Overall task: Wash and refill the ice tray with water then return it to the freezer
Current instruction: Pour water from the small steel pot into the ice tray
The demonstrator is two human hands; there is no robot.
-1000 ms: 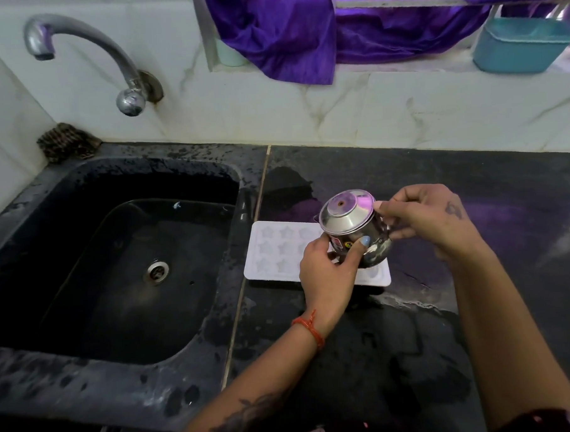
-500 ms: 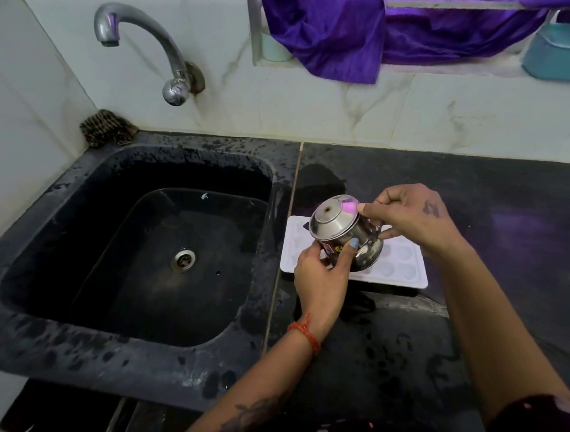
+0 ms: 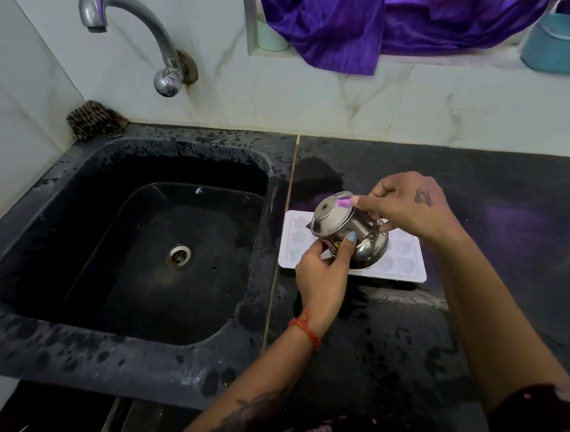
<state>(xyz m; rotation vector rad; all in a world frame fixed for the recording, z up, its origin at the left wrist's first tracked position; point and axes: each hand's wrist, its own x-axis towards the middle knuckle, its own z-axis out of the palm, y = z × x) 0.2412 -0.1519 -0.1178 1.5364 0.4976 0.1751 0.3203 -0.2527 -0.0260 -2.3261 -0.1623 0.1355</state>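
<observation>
Both hands (image 3: 322,273) (image 3: 407,210) grip steel pot (image 3: 346,232) tipped over ice tray (image 3: 406,262); I'd lift that light, wet, bendy tray by both ends.

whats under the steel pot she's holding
The white ice tray lies flat on the black counter under the tilted steel pot. Its star-shaped cells show at both ends. The pot and the left hand hide the middle cells.

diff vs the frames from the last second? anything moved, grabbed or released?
Nothing grabbed or released. Both the left hand and the right hand keep gripping the steel cup, tipped upside down over the ice tray; its tilt barely differs. The tray stays flat on the counter beside the sink. Only the head camera shifted, so the scene slid right in view.
</observation>
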